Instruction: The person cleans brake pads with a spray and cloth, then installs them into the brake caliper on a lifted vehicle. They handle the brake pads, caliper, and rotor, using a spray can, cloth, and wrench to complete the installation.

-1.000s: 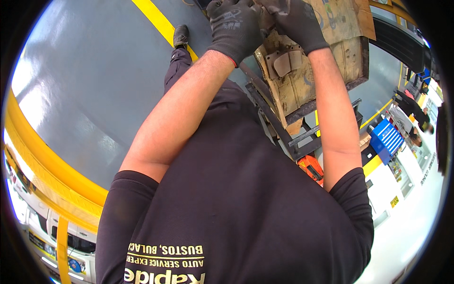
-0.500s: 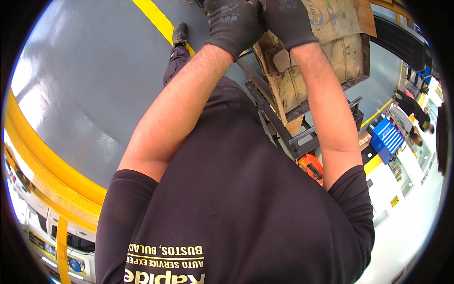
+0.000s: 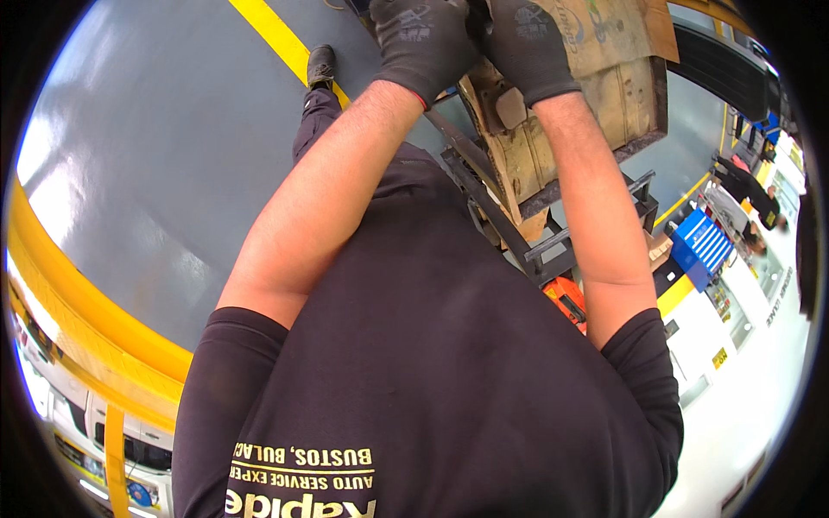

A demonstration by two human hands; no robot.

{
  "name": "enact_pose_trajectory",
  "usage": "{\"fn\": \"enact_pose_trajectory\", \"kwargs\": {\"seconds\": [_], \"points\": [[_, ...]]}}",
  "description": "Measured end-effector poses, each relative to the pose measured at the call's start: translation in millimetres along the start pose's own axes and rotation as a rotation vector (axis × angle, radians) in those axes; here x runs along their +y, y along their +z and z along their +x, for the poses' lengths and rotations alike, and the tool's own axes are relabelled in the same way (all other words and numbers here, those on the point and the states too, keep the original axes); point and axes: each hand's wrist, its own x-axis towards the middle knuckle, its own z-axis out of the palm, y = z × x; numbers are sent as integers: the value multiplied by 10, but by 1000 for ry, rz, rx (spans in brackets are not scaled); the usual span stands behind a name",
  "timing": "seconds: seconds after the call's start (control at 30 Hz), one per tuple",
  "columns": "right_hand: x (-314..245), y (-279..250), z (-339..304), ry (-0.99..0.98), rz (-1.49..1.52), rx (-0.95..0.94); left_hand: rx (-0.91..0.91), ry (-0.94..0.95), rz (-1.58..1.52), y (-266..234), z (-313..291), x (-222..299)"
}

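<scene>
My left hand [image 3: 423, 45] and my right hand [image 3: 528, 47], both in black work gloves, are close together at the top edge of the head view. The fingers of both are hidden, cut off by the edge or turned away, so whether they hold anything does not show. Below and beside my right hand is a worn wooden workbench top [image 3: 596, 125] with a dark metal rim. A sheet of brown cardboard [image 3: 609, 34] lies on it, right of my right hand. A greyish flat rounded piece [image 3: 509, 110] shows on the bench between my wrists.
Under the bench runs a dark metal frame [image 3: 553, 246], with an orange object [image 3: 566, 298] near my right elbow. A blue tool cabinet [image 3: 701, 246] and people [image 3: 751, 198] are farther right. A yellow rail [image 3: 95, 302] curves along the left. Grey floor with a yellow line [image 3: 272, 30] lies left.
The view has shifted slightly, so the bench and cabinet sit a little farther left. My hands stay close together at the top edge, with only small movement.
</scene>
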Motion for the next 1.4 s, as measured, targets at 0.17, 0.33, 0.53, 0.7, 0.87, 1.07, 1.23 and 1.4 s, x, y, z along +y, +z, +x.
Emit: {"fn": "enact_pose_trajectory", "kwargs": {"seconds": [0.17, 0.33, 0.53, 0.7, 0.87, 1.07, 1.23, 1.4], "points": [[424, -358, -346, -187, -95, 239, 81, 117, 118, 156, -37, -114], [655, -1275, -978, 325, 231, 350, -99, 58, 326, 20, 7, 130], [484, -387, -2328, 549, -86, 119, -232, 148, 446, 151, 258, 334], [-187, -218, -2489, 524, 104, 86, -354, 71, 405, 77, 434, 527], [-256, -152, -2521, 640, 224, 232, -529, 36, 323, -68, 595, 720], [8, -515, -1809, 718, 325, 534, -658, 125, 407, -338, 445, 487], [542, -1171, -249, 490, 392, 955, -675, 235, 564, -517, 407, 496], [1351, -1146, 960, 579, 215, 1153, -701, 377, 488, -721, 523, 372]]}}
